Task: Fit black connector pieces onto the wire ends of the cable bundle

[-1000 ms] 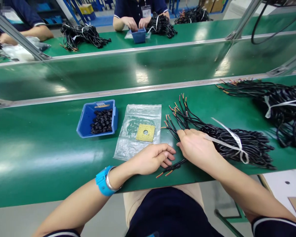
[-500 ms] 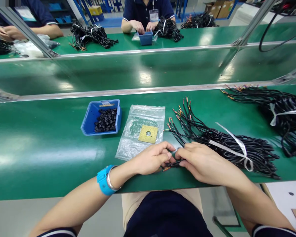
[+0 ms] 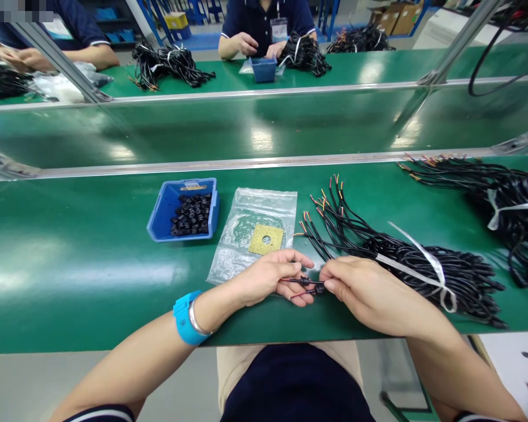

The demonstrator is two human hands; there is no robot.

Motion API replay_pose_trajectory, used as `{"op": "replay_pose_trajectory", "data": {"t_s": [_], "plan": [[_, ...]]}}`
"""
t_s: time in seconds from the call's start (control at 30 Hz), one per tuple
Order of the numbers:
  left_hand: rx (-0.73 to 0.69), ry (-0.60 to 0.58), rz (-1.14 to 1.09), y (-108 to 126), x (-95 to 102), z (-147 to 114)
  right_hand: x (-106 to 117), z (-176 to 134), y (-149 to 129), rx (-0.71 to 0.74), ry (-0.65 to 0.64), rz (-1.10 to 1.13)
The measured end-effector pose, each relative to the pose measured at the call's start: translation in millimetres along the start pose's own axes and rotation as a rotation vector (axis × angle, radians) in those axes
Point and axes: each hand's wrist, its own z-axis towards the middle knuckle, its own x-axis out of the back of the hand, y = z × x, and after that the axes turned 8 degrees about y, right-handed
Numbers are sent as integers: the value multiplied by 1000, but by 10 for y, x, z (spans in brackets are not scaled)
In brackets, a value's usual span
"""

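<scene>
My right hand (image 3: 356, 288) pinches two thin black cables (image 3: 313, 283) between thumb and fingers. Each cable has a small black plastic piece (image 3: 305, 281) around it near its stripped end, where reddish wires (image 3: 289, 279) stick out. Palm up and fingers stretched, my left hand (image 3: 270, 275) lies under these ends, its thumb raised above them. Just behind my right hand rests a tied bundle of black cables (image 3: 422, 264) with a white tie (image 3: 435, 266). To the left, a blue bin (image 3: 158, 214) holds many small black plastic pieces (image 3: 191, 214).
A clear zip bag (image 3: 231, 252) with a yellow square pad (image 3: 264, 239) lies behind my left hand. Another cable bundle (image 3: 517, 199) is at the far right. A metal rail (image 3: 246, 167) edges the table's back; two people sit at the bench beyond.
My left hand has opened, its fingers unfolding beneath the cable ends. The black pieces on the two cables now show. The person opposite has lifted one hand from their bin.
</scene>
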Motion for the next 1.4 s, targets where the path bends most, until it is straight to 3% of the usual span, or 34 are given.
{"op": "replay_pose_trajectory", "data": {"t_s": [0.23, 0.37, 0.47, 0.53, 0.6, 0.73, 0.87, 0.93, 1.0, 1.07, 1.13, 1.17, 1.2, 1.27, 1.4], "plan": [[-25, 10, 18, -9, 10, 10, 13, 11, -34, -1, -9, 14], [-45, -47, 94, -1, 3, -20, 36, -5, -71, 46, -33, -33], [-121, -202, 429, -8, -52, -107, 8, 1, -63, 128, -34, -90], [-292, -285, 742, -37, -108, -165, -54, 32, -35, 89, 104, -197], [-500, -289, 999, -82, -156, -193, -140, 82, -7, -11, 286, -421], [-673, -206, 1219, -130, -180, -168, -286, 168, -2, -81, 282, -773], [-749, -73, 1248, 13, -112, -201, -349, 191, 6, -106, 293, -836], [-833, 52, 1250, 173, -16, -277, -368, 193, 32, -110, 314, -820], [-953, 313, 1257, 377, 156, -380, -383, 194, 56, -105, 354, -779], [-1030, 696, 1242, 589, 404, -483, -396, 192, 66, -89, 411, -737], [-954, 1047, 1232, 767, 690, -552, -407, 185, 67, -61, 465, -711], [-843, 1154, 1275, 832, 827, -566, -413, 181, 67, -43, 489, -701], [-719, 1202, 1352, 878, 950, -565, -418, 176, 69, -27, 513, -692], [-563, 1179, 1488, 920, 1134, -524, -431, 171, 82, 0, 551, -681], [-530, 1122, 1564, 895, 1252, -406, -458, 181, 141, 48, 569, -670]]}}
